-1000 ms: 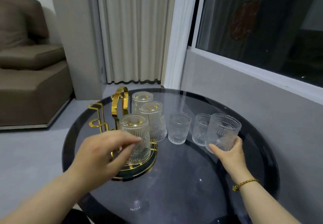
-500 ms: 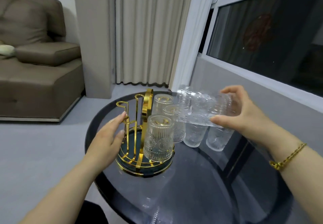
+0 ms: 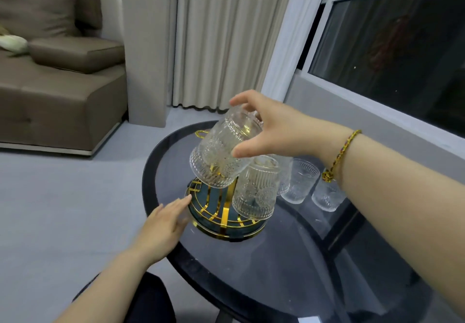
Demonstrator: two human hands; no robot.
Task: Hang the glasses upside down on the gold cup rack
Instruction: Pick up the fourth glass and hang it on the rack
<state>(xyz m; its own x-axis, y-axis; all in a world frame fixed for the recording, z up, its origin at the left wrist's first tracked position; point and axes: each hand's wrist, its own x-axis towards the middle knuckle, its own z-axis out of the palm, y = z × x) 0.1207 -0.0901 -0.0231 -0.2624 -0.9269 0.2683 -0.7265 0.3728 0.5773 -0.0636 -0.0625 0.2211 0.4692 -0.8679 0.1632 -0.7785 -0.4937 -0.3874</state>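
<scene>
The embossed glass (image 3: pixel 221 151) was tilted mouth-down above the gold cup rack (image 3: pixel 221 212), gripped near its base by the right hand (image 3: pixel 269 126). The left hand (image 3: pixel 163 224) lay open, fingers touching the rack's rim on the counter (image 3: pixel 276 259). Beside the rack stood two upright glasses (image 3: pixel 299 181).

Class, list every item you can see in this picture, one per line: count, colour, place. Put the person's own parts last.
Table: one, round, dark glass, centre.
Rack: one, gold with dark base, on the table's left part.
Glass held tilted, mouth down: one, clear, above the rack.
Hung glasses: at least two, clear, upside down on the rack.
Upright glasses: two, clear, on the table right of the rack.
Sofa: one, brown, upper left.
Curtain: one, cream, behind.
Window: one, dark, right.
Bracelet: one, gold, right wrist.
Left hand: open, at the rack's base.
Right hand: gripping the held glass.
</scene>
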